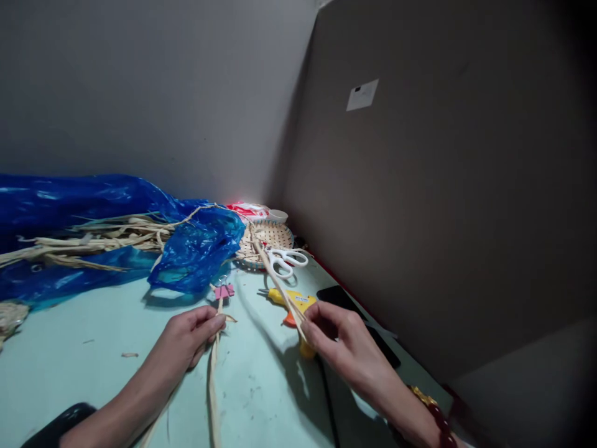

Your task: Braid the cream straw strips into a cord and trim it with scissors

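My left hand (191,339) pinches a pale straw strand (213,379) that lies along the light green table toward me; a pink binder clip (224,290) is clamped on that strand's far end. My right hand (338,345) pinches a second straw strip (275,280) that slants up and away toward a small woven basket (268,239). Both hands are closed on the straw. A beaded bracelet shows on my right wrist.
White scissors (286,260) and a yellow glue gun (293,302) lie beyond my right hand. A black phone (354,317) is beside it. A blue plastic bag (140,242) with a straw bundle (88,242) fills the left. A brown board (443,186) walls the right side.
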A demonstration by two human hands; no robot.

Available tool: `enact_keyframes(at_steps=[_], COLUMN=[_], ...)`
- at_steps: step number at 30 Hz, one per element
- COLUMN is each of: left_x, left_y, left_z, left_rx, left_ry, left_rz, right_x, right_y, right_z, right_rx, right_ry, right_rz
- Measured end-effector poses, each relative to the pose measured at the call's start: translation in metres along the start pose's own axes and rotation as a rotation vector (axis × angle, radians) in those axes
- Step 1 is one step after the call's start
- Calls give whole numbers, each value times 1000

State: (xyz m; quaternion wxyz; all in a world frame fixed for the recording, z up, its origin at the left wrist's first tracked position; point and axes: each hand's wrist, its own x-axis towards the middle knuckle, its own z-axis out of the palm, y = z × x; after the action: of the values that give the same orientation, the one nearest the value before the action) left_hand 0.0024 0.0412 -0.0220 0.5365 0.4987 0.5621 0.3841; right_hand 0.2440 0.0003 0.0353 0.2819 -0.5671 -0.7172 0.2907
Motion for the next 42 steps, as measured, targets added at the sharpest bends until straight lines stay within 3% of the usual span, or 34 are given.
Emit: enact_keyframes(at_steps=[2, 7, 12, 24, 32, 42], left_x=[0, -6, -9, -10, -9, -6], left_y=[1, 7, 13, 2, 8, 7], left_z=[0, 0, 2, -5, -2, -2], left_rx=[11, -3, -40, -140, -213, -208], left_ry=[-15, -15, -10, -88, -87, -59], left_rz=[15, 46, 23, 9, -48, -20], right_x=[13, 34, 48, 52, 54, 55], right_y=[-4, -27, -37, -31, -26, -26], right_z=[11, 46, 66, 69, 64, 74], right_rx=[36, -2, -53, -166, 109, 97], right_ry=[56, -73, -122, -104, -206, -149], right_rz=[-40, -148, -148, -137, -54, -23])
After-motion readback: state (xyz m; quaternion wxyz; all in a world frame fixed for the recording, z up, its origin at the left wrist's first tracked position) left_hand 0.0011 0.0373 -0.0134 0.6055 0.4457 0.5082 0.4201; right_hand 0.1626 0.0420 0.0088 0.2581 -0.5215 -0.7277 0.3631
